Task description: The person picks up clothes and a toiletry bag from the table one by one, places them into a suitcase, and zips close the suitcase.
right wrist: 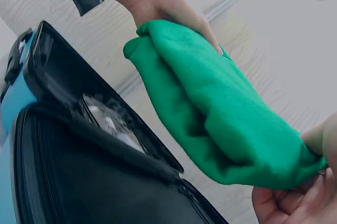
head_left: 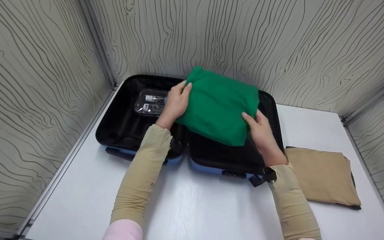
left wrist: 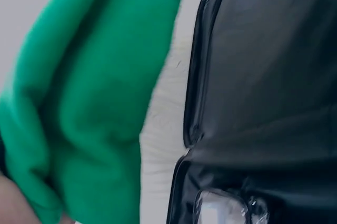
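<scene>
We see green cloth (left wrist: 105,97), part of a hand (left wrist: 15,203) at its lower left. To our right, a black-lined suitcase (left wrist: 263,71) holds a clear container (left wrist: 224,211).

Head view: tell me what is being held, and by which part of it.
A folded green cloth, held by two opposite sides: the left grip has its left edge, the right grip its right edge.
</scene>
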A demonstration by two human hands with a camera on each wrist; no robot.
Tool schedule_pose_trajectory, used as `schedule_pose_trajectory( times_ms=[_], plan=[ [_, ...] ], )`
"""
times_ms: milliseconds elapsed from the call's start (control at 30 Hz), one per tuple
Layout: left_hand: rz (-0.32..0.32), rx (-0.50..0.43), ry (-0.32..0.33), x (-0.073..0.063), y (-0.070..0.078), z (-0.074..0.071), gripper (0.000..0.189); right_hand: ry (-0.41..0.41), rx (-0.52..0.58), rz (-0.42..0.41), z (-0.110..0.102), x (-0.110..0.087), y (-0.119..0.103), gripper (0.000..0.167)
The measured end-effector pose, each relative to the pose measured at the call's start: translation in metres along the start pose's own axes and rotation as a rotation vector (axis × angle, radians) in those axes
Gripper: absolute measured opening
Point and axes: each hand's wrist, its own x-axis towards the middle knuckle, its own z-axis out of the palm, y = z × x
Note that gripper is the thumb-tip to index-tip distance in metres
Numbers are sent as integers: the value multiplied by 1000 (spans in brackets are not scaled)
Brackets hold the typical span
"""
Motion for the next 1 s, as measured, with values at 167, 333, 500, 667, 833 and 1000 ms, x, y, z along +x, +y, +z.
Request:
schedule_pose_trajectory(
  times_ms=[167, 333, 500, 667, 833, 1000],
  plan=[
    [-21, 25, 42, 6, 2, -24, 39, -35, 101, -16, 22, 8, -3, 60],
    [-49, 37, 61, 7, 0, -42, 40, -39, 146, -28, 42, 14, -1, 64],
    [-65, 38, 94, 6, -9, -57, 36, -63, 140, -16, 64, 19, 2, 67],
    [-110, 57, 122, 4, -20, -76, 36, -67, 107, -15, 85, 25, 4, 71],
    [-136, 92, 145, 4, -29, -97, 37, -103, 112, -15, 107, 32, 3, 81],
    [-134, 125, 183, 2, -35, -112, 37, -153, 118, -8, 122, 37, 1, 91]
  ],
)
